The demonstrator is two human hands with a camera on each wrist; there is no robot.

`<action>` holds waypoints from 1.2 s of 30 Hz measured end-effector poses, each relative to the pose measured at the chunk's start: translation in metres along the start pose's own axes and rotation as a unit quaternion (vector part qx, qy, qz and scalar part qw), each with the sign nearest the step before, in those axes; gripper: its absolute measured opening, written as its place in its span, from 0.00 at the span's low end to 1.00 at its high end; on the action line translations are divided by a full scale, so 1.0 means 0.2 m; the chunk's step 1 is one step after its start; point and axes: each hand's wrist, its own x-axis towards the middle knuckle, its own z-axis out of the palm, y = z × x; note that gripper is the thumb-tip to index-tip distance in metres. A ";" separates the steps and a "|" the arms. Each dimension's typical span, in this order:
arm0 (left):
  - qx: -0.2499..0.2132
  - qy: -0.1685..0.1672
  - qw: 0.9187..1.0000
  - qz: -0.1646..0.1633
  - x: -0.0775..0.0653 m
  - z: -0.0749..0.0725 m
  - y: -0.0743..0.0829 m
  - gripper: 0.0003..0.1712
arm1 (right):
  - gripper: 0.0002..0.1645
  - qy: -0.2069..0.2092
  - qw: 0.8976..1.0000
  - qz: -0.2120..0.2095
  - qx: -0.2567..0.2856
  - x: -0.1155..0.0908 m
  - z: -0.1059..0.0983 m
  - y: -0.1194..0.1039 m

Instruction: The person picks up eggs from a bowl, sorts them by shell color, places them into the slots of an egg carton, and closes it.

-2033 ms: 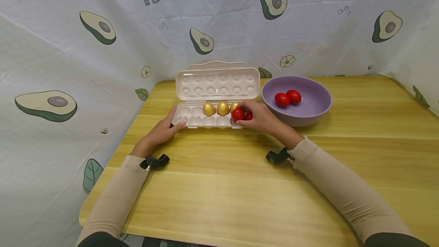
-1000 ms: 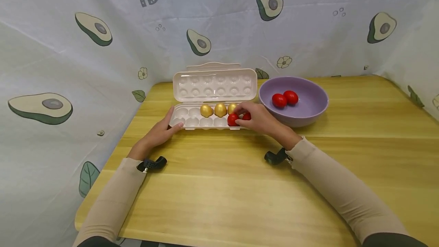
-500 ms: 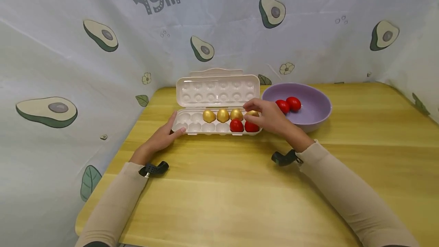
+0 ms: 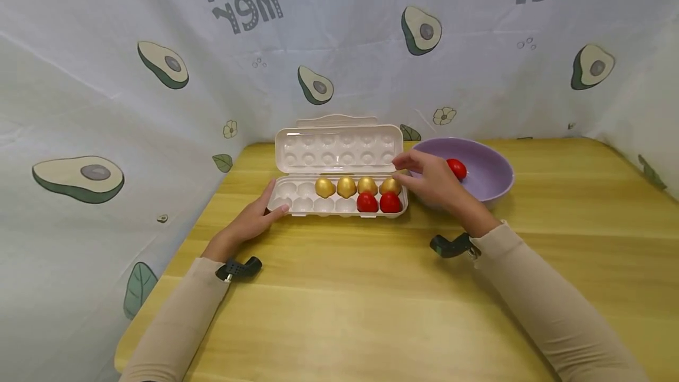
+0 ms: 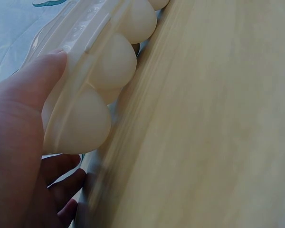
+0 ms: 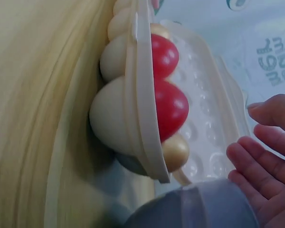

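An egg box (image 4: 313, 204) stands with its lid (image 4: 339, 149) raised at the back. My left hand (image 4: 253, 217) grips its left end, thumb on the front rim and fingers around the side, as the left wrist view shows. In the back row sit several gold eggs (image 4: 346, 187). Two red eggs (image 4: 390, 202) fill the right end of the front row. My right hand (image 4: 432, 178), holding nothing, hovers between the box and the purple bowl (image 4: 490, 184), its fingers relaxed and apart. One red egg (image 4: 457, 168) shows in the bowl; the hand covers part of the inside.
A wooden table (image 4: 329, 293) lies under everything. Behind it hangs a white cloth (image 4: 361, 34) printed with avocados. Each wrist carries a black camera mount, the left one (image 4: 240, 268) and the right one (image 4: 451, 246). Empty cups remain at the box's left.
My right hand let go of a red egg in the front row, then lifted and moved right toward the bowl. The left hand stays on the box. The head view tilted slightly upward.
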 end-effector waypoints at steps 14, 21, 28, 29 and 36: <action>0.004 -0.001 1.000 -0.012 0.02 0.02 -0.06 0.47 | 0.22 0.049 0.996 0.074 -0.011 0.00 -0.14 0.18; 0.004 0.005 1.000 -0.012 0.00 0.01 -0.04 0.46 | 0.27 0.040 0.993 0.108 -0.029 0.01 -0.19 0.23; 0.005 0.016 1.000 -0.007 0.02 0.00 -0.08 0.46 | 0.29 0.038 0.991 0.124 -0.038 0.01 -0.20 0.23; 0.005 0.016 1.000 -0.006 0.02 0.00 -0.08 0.46 | 0.29 0.035 0.991 0.127 -0.038 0.01 -0.21 0.23; 0.005 0.011 1.000 -0.005 0.03 0.01 -0.08 0.46 | 0.29 0.015 0.988 0.148 -0.038 0.00 -0.22 0.23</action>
